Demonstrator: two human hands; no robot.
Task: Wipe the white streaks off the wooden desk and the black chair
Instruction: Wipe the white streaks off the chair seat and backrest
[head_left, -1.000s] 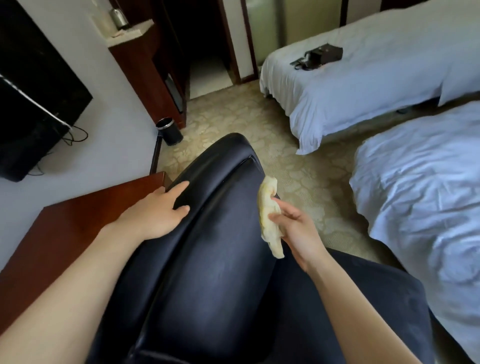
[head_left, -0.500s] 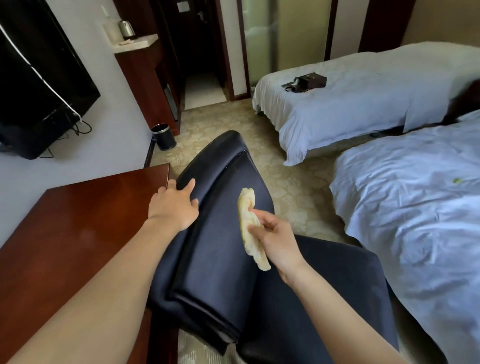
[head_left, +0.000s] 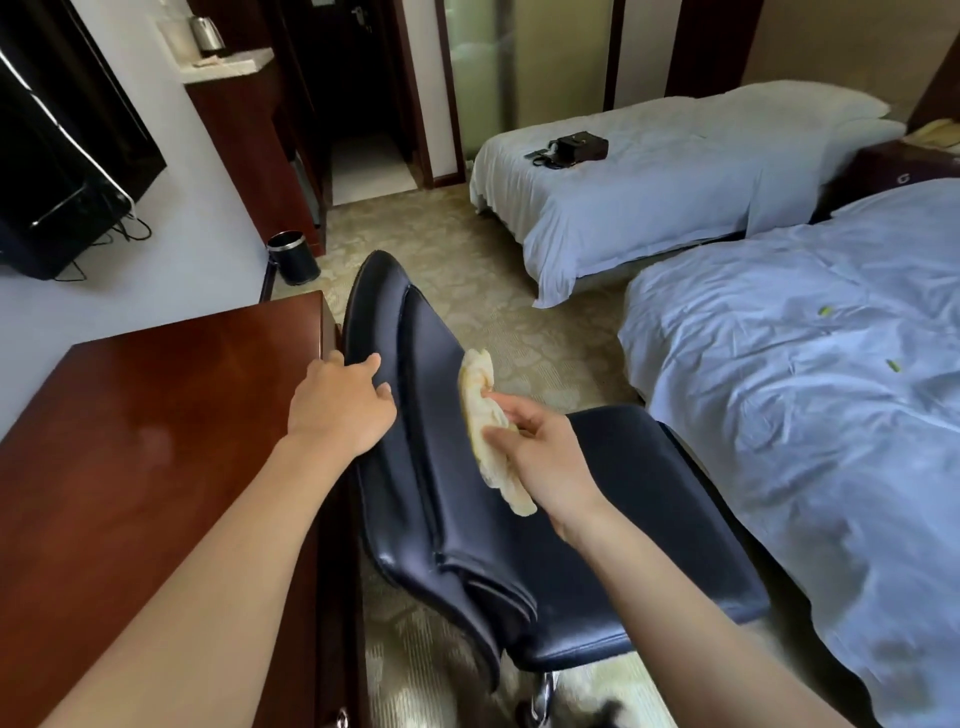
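Observation:
The black leather chair (head_left: 426, 364) stands between the reddish wooden desk (head_left: 145, 415) on the left and a bed on the right, its backrest toward the desk. My left hand (head_left: 340, 405) grips the backrest's left edge, fingers wrapped over it. My right hand (head_left: 540, 457) pinches a crumpled pale yellow cloth (head_left: 485, 415) and holds it against the front of the backrest, above the seat (head_left: 649, 519). A faint pale smudge shows on the desk top near its middle. I see no white streaks on the chair.
Two beds with pale blue covers fill the right side, the near bed (head_left: 805, 415) close to the chair seat. A black bag (head_left: 576, 148) lies on the far bed. A black bin (head_left: 293, 257) stands on the patterned carpet beyond the desk. A dark TV (head_left: 62, 156) hangs at left.
The view has pulled back and up, so the chair looks smaller and more of the desk shows. My left hand slid to the backrest's left edge. My right hand stays with the cloth on the backrest.

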